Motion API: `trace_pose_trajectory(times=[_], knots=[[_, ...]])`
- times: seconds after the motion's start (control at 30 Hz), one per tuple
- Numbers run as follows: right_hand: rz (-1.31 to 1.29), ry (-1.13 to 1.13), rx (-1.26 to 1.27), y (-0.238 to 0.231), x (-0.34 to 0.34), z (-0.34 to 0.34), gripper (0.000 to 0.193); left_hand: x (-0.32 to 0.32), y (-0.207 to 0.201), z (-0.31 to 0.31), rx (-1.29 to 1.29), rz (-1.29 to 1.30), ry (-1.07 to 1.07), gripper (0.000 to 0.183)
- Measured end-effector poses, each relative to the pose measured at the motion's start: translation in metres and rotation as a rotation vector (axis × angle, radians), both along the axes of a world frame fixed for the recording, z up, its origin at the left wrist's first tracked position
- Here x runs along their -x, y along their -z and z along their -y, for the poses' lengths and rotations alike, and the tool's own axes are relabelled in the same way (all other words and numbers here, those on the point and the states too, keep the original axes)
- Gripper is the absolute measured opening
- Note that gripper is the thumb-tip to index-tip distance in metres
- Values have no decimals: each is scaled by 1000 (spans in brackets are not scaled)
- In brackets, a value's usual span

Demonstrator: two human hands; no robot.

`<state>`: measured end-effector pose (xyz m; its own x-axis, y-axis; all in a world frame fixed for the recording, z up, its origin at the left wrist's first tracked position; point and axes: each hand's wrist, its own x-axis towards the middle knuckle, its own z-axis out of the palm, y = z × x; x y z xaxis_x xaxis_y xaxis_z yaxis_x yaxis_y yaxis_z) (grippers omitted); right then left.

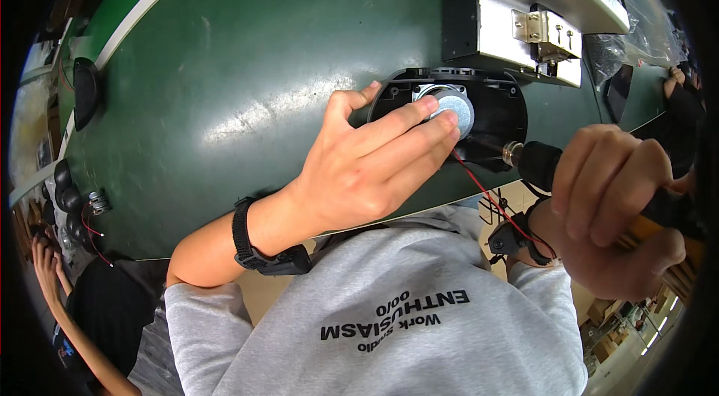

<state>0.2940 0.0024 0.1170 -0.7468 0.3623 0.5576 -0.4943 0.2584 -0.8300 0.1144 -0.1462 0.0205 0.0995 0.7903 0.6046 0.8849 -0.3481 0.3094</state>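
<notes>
Left hand (359, 164), nearer, is pressing open-fingered on speaker (464, 114) in black housing (502, 111) on surface (225, 44); right hand (610, 201) is gripping power screwdriver (537, 165), its long axis pointing left at the housing.

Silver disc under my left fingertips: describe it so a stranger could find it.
At the near edge of the green table sits an open black casing. Inside, your left hand touches the silver disc. Its round, pale metal face stands out against the dark casing.
</notes>
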Motion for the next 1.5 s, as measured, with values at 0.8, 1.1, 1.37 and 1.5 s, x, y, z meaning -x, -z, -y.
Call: trace_pose_trajectory(times=[0.8, 1.1, 1.37, 1.5], knots=[[63, 63, -54, 6, 19, 10, 30, -3, 0, 3, 1, 59, -41, 32], [-232, 50, 149, -9, 5, -5, 58, 41, -39, 12, 288, 103, 123, 46], [-170, 492, 276, 6, -7, -2, 67, 177, -76, -36, 45, 12, -349, 48], [-52, 611, 317, 27, -17, 8, 60, 234, -31, -132, 30, -10, -804, 55]])
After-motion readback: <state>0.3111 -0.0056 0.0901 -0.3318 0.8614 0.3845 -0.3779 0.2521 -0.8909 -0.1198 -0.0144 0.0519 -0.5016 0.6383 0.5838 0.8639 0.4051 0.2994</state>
